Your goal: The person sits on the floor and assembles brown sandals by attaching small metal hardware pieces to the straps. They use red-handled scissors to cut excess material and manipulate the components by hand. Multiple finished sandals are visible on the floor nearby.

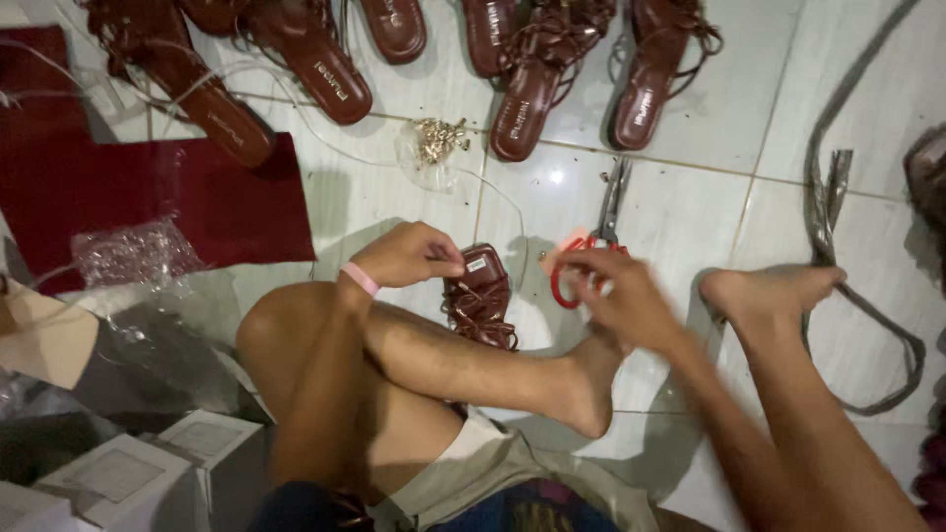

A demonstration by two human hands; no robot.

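Here we see the left hand pinching the heel end of a brown strappy sandal lying on the tiled floor by the shin, while the blurred right hand closes its grip near the red-handled scissors.

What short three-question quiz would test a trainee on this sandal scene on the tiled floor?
1. True or false: the left hand grips the brown strappy sandal at its top end.
2. What lies nearest the right hand? A) red-handled scissors B) the clear bag of gold ornaments C) the dark red sheet
3. What is worn on the left wrist?

Key: 1 true. 2 A. 3 a pink wristband.
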